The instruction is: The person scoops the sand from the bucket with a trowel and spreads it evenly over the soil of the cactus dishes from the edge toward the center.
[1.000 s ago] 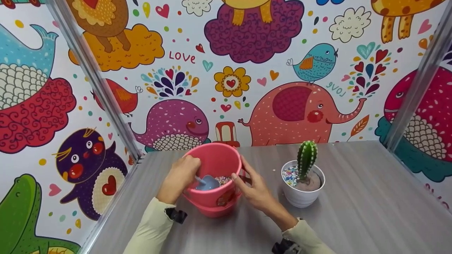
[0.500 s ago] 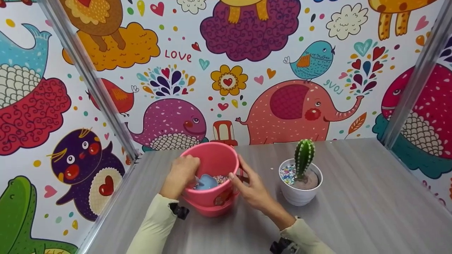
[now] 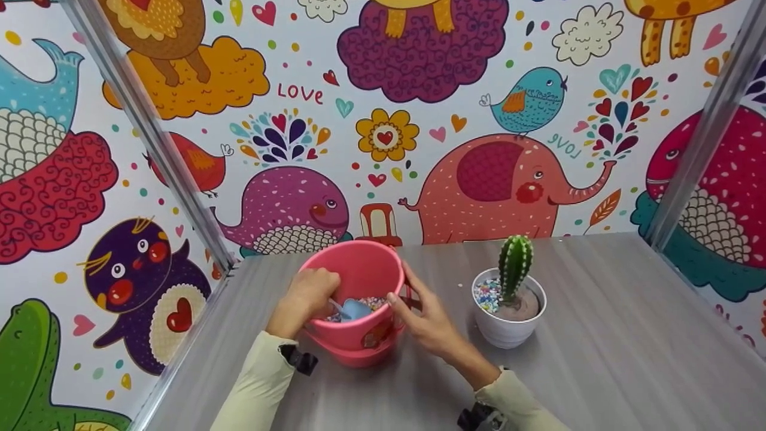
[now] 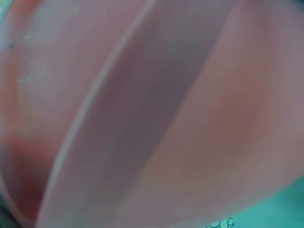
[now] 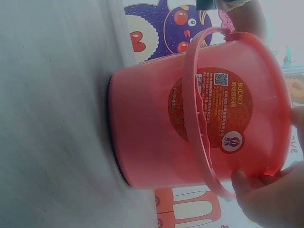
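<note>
A pink bucket [image 3: 353, 342] stands on the table, its mouth facing up and toward me. My left hand [image 3: 306, 298] reaches over its left rim and holds the handle of a small blue scoop [image 3: 357, 309]. The scoop's bowl lies low in the bucket, against colourful little pebbles [image 3: 374, 302]. At the right rim my right hand [image 3: 432, 322] grips the bucket; the right wrist view shows its thumb [image 5: 241, 181] on the outer wall near the hanging bucket handle [image 5: 194, 109]. Blurred pink bucket wall [image 4: 228, 118] fills the left wrist view, so the left fingers are hidden there.
A white pot [image 3: 508, 328] with a green cactus [image 3: 514, 269] stands to the right of the bucket. Similar pebbles [image 3: 487, 294] cover the left part of its top, beside a sandy patch. Printed wall panels [image 3: 395, 173] rise behind and at both sides of the grey table [image 3: 610, 335].
Inside the bucket, the scoop has shifted slightly right and shows at a different tilt. My left hand has dipped a little. The right hand keeps its grip on the rim.
</note>
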The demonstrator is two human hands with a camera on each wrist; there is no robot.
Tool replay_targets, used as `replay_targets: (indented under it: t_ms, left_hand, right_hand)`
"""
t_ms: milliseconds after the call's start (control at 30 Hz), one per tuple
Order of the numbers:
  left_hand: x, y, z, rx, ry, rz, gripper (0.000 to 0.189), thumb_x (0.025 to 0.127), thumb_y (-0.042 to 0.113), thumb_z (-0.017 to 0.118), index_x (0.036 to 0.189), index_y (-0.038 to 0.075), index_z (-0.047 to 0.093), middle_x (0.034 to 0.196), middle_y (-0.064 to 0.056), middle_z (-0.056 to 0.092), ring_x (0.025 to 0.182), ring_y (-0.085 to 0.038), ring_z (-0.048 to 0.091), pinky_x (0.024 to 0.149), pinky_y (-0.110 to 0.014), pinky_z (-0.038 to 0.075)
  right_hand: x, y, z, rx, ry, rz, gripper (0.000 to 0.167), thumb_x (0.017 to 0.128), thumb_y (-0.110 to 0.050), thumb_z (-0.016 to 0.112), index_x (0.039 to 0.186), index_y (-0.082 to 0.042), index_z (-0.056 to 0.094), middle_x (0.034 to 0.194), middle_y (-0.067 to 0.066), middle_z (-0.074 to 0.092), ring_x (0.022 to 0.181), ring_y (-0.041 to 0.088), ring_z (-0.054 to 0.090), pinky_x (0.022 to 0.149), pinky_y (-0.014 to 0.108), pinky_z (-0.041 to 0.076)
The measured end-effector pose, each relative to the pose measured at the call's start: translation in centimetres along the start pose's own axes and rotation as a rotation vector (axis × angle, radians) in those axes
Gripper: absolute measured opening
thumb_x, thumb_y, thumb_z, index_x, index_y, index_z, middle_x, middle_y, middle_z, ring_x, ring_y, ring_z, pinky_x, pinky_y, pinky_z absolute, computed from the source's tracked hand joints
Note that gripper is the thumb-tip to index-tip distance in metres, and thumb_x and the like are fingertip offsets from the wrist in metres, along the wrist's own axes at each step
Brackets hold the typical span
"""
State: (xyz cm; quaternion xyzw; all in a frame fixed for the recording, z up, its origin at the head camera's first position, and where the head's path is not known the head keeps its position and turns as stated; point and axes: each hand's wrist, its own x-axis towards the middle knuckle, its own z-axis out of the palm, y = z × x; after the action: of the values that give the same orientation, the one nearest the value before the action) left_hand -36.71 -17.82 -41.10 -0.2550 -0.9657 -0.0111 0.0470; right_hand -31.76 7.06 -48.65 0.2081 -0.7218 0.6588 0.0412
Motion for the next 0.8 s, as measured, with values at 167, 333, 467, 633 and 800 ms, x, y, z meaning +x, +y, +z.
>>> replay_targets:
  t_ms: [167, 333, 467, 633, 800]
  left_hand:
    - [-0.01, -0.25, 0.12, -0.047, -0.007, 0.028, 0.022, 0.082, 0.015, 0.093, 0.074, 0.009, 0.073, 0.07, -0.004, 0.072, 0.07, -0.027, 0.067, 0.074, -0.048, 0.057]
    - [0.19, -0.36, 0.14, -0.098, -0.033, 0.02, 0.017, 0.085, 0.017, 0.092, 0.077, 0.011, 0.077, 0.075, -0.003, 0.075, 0.073, -0.024, 0.069, 0.078, -0.048, 0.059]
    - [0.19, -0.39, 0.04, -0.161, -0.047, 0.0, 0.012, 0.086, 0.016, 0.091, 0.082, 0.012, 0.08, 0.08, -0.001, 0.076, 0.077, -0.021, 0.068, 0.082, -0.047, 0.06]
    - [0.06, -0.38, -0.15, -0.237, -0.057, -0.02, 0.009, 0.088, 0.015, 0.09, 0.086, 0.014, 0.081, 0.084, 0.0, 0.078, 0.079, -0.017, 0.067, 0.083, -0.044, 0.06]
    - [-0.06, -0.54, -0.39, -0.285, -0.068, -0.024, 0.004, 0.09, 0.014, 0.088, 0.09, 0.015, 0.084, 0.085, 0.002, 0.078, 0.081, -0.015, 0.066, 0.082, -0.041, 0.058]
  right_hand:
    - [-0.1, 0.0, -0.03, -0.005, -0.004, -0.01, 0.081, 0.107, -0.031, 0.069, 0.174, -0.025, 0.023, 0.177, 0.009, 0.035, 0.158, 0.039, 0.042, 0.12, 0.057, 0.047]
    - [-0.14, -0.06, -0.03, 0.0, -0.002, -0.008, 0.082, 0.107, -0.034, 0.069, 0.174, -0.026, 0.022, 0.177, 0.009, 0.035, 0.158, 0.039, 0.042, 0.12, 0.057, 0.047]
    - [-0.11, -0.06, -0.01, 0.001, 0.001, -0.009, 0.081, 0.108, -0.032, 0.069, 0.174, -0.026, 0.023, 0.177, 0.009, 0.036, 0.158, 0.038, 0.043, 0.12, 0.059, 0.046]
    - [-0.14, 0.01, -0.02, -0.007, 0.005, -0.005, 0.08, 0.108, -0.033, 0.068, 0.174, -0.025, 0.023, 0.177, 0.009, 0.036, 0.158, 0.037, 0.043, 0.12, 0.057, 0.048]
    - [-0.26, -0.14, -0.01, -0.014, 0.003, 0.003, 0.081, 0.107, -0.035, 0.069, 0.174, -0.029, 0.024, 0.177, 0.006, 0.036, 0.158, 0.036, 0.043, 0.119, 0.055, 0.049]
